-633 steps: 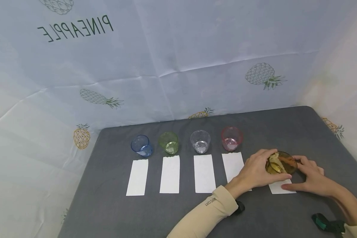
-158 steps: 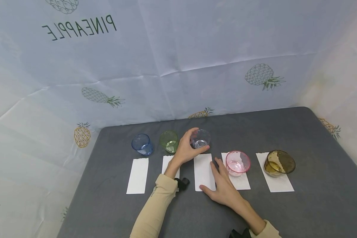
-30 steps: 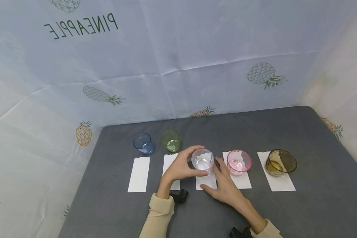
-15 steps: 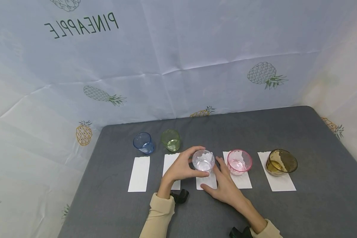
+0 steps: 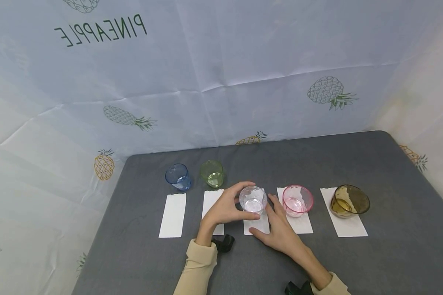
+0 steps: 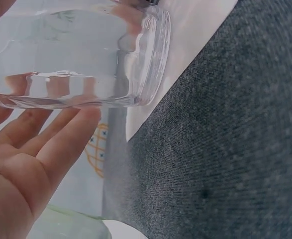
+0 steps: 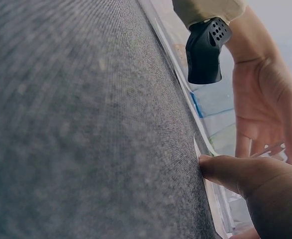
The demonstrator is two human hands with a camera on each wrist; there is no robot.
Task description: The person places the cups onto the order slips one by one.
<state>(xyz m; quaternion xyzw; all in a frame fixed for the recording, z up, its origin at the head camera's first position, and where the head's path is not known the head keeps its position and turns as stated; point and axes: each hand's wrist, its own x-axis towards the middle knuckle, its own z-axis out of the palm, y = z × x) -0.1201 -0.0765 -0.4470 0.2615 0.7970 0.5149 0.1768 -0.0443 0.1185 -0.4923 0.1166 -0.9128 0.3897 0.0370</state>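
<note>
In the head view a clear glass [image 5: 252, 200] stands upright over the far half of a white paper strip [image 5: 257, 226]. My left hand [image 5: 225, 207] grips it from the left, thumb at the near side and fingers behind. The left wrist view shows the fingertips against the wall of the glass [image 6: 76, 55], with its base at the paper. My right hand [image 5: 280, 234] lies spread along the strip's right side, thumb on the near end, fingers beside the glass. Seen from the right wrist, the right thumb [image 7: 235, 172] presses on the paper's edge.
A pink glass [image 5: 297, 200] and an amber glass [image 5: 348, 201] stand on their own paper strips to the right. Behind two strips at left are a blue glass [image 5: 179, 177] and a green glass [image 5: 212, 174]. A pineapple-print curtain [image 5: 221, 82] hangs behind the grey table [image 5: 133, 254].
The pink glass, then the clear glass, came forward onto their strips from behind them. Both hands moved left from the amber glass. In the last second hands and glass hold nearly still.
</note>
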